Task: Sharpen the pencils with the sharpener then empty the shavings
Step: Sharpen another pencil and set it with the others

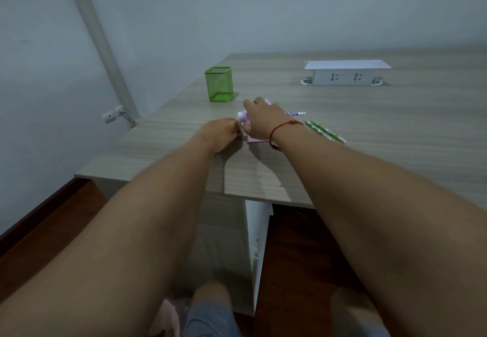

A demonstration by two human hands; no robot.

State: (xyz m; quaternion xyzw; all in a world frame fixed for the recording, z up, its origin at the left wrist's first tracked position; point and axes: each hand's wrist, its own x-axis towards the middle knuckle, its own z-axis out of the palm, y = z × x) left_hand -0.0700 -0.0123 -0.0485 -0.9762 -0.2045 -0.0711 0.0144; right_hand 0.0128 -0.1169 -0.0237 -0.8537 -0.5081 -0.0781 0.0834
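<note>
Sharpener (243,117) pink and white at frame centre on wooden desk (369,131), right hand (263,122) curled over it, left hand (222,133) fingers bunched against its left end, grip unclear, purple pencil (295,113) and green pencils (325,131) lay to the right.

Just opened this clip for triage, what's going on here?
A person is working a small pink-and-purple plastic pencil sharpener on the wood-grain table. The right hand, with a red string at the wrist, clasps it from above. The left hand is at its left end by the white knob; its grip is unclear. A purple patterned pencil lies just behind the right hand, and two green patterned pencils lie to the right, untouched. The green mesh pen holder stands further back.
</note>
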